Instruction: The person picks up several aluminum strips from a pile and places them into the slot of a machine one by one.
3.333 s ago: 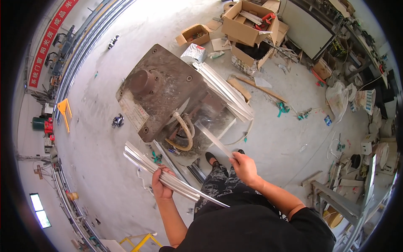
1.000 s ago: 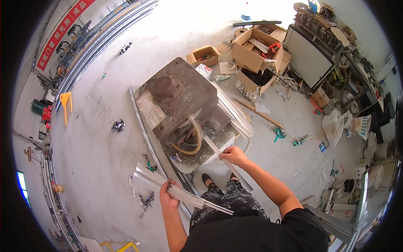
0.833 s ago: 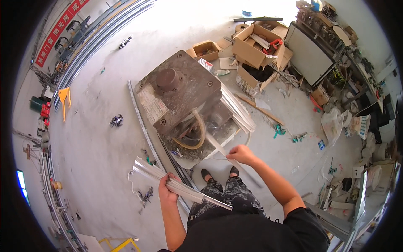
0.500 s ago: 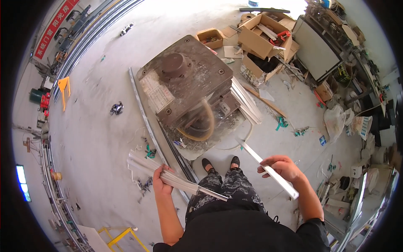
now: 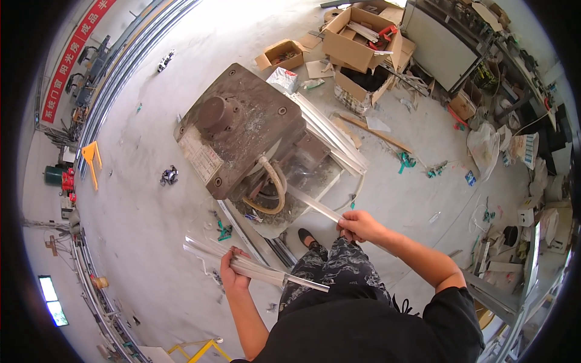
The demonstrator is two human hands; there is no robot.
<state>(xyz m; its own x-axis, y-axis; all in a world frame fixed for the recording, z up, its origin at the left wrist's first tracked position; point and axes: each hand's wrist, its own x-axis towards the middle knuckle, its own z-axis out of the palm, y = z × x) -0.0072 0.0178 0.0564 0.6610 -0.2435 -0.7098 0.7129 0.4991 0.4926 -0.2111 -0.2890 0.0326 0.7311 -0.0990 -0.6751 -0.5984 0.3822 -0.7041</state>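
Note:
My left hand (image 5: 234, 270) is closed round a bundle of thin pale strips (image 5: 266, 274), which slants across in front of my lap. In my right hand (image 5: 361, 226) is the near end of a single flat white strip (image 5: 319, 207). Its far end reaches to the underside of a dusty brown machine (image 5: 257, 115) with a round knob-like boss on top; whether it touches the machine I cannot tell. A curved hose (image 5: 279, 187) loops out at the machine's near side, just left of the strip's far end.
More white strips (image 5: 330, 136) lie along the machine's right side. Metal profiles (image 5: 245, 228) rest on the floor by its near left corner. Cardboard boxes (image 5: 351, 48) stand beyond, right of the machine. Green clamp-like tools (image 5: 407, 162) and a yellow stand (image 5: 91, 158) are on the floor.
My right hand has moved left and forward, and its strip has swung toward the machine. The left hand still holds its bundle. The view has shifted, and I stand nearer the machine.

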